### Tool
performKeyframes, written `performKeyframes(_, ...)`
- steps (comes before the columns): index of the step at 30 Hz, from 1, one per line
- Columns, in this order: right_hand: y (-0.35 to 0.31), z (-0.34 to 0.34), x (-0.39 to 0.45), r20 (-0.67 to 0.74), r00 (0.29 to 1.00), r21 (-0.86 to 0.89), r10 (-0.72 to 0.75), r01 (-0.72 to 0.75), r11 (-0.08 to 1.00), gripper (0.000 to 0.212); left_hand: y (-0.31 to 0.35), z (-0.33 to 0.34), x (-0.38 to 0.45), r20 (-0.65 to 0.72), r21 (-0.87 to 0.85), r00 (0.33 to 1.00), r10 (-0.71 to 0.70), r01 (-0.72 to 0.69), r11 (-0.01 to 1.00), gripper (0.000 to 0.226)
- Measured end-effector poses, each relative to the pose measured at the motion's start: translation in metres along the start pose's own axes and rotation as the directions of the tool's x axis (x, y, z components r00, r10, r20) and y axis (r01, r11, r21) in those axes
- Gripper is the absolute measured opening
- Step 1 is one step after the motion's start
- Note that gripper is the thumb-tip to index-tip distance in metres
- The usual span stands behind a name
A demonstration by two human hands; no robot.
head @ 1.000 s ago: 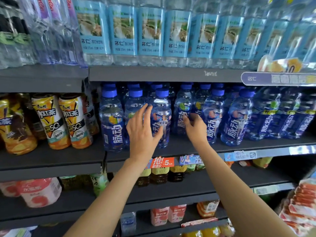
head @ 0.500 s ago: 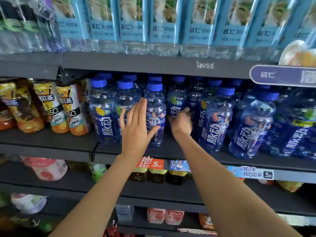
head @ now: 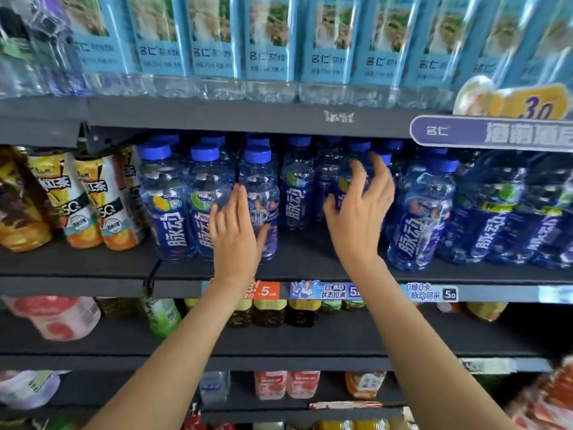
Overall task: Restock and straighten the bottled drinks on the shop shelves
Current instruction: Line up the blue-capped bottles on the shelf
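- Right hand [head: 361,209] lifted since a second ago: then low at the foot of a back-row bottle, now raised with fingers spread and loosely curved around a blue-capped bottle [head: 350,193] set back from the front row; contact probably made, though motion blur keeps a firm hold from being confirmed.
- Left hand [head: 237,231] hardly shifted: fingers straight and together, laid flat against the front bottle with the footballer label [head: 260,206], thumb splayed to the right, nothing gripped.
- Meaning for the task: likely steadying the left block while drawing a recessed bottle forward to fill the gap in the front row between the two hands; straightening under way, gap not yet closed.
- Blue vitamin-drink bottles lined along the middle shelf [head: 310,268], three neat at the left front, a leaning cluster at the right [head: 421,212].
- Dark grey shelving, price tags [head: 322,290] along the front lip.
- Above, light-blue-labelled water bottles [head: 269,41]; to the left, tilted iced-tea bottles [head: 83,197]; below, assorted tea and juice bottles, blurred.
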State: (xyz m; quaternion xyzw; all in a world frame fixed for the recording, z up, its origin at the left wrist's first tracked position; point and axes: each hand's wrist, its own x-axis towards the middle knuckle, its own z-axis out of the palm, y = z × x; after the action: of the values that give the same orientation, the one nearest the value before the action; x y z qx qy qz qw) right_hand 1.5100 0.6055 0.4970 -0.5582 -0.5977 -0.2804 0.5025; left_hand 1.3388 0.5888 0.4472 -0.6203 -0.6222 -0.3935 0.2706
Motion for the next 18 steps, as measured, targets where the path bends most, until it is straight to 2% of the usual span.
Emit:
performKeyframes(2, 0.011, -0.007, 0.003, 0.093, 0.986, -0.05, 0.139, -0.135, 0.99, 0.074, 0.003, -0.001, 0.0, 0.0, 0.001, 1.0, -0.015, 0.015, 1.0, 0.072)
performKeyframes(4, 0.019, -0.008, 0.0, 0.298, 0.914, -0.05, 0.275, -0.273, 0.961, 0.092, 0.004, -0.002, 0.0, 0.0, -0.008, 1.0, -0.019, 0.019, 1.0, 0.073)
performKeyframes(6, 0.025, -0.007, -0.006, 0.413, 0.849, -0.008, 0.33, -0.359, 0.933, 0.099, 0.004, -0.004, 0.001, 0.004, -0.021, 1.0, -0.021, 0.021, 1.0, 0.073)
performKeyframes(10, 0.02, -0.011, -0.007, 0.457, 0.854, 0.235, 0.25, -0.386, 0.892, 0.103, 0.002, -0.006, 0.002, 0.02, -0.047, 1.0, -0.022, 0.022, 0.999, 0.074)
performKeyframes(13, 0.001, -0.01, -0.007, 0.533, 0.834, 0.326, 0.143, -0.359, 0.874, 0.104, 0.002, -0.007, 0.001, 0.026, -0.06, 0.999, -0.019, 0.021, 0.998, 0.073)
performKeyframes(15, -0.009, -0.005, -0.002, 0.613, 0.787, 0.369, 0.065, -0.358, 0.858, 0.104, 0.001, -0.009, 0.001, 0.042, -0.072, 0.999, -0.016, 0.019, 0.997, 0.072)
performKeyframes(18, -0.012, 0.001, 0.009, 0.745, 0.666, 0.356, 0.039, -0.446, 0.821, 0.105, -0.002, -0.01, 0.0, 0.055, -0.091, 0.998, -0.002, 0.007, 0.996, 0.073)
